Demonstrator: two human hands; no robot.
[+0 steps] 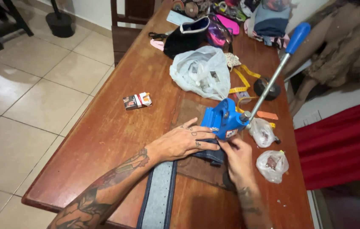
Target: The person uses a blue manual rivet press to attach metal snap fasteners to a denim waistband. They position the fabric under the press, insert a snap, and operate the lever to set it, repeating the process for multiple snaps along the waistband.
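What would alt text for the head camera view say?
Two tattooed hands, left hand and right hand, press a denim strip under a blue hand press on a wooden table, with plastic bags nearby.

The worktop (116, 127) under the hands is shiny brown wood. The press (223, 120) by the fingers is smooth blue painted metal. The strip (159, 195) between the arms is soft grey cloth.

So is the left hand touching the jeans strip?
Touching. The head view shows the left hand lying flat on the jeans strip, fingers pressed over its dark end just under the blue press.
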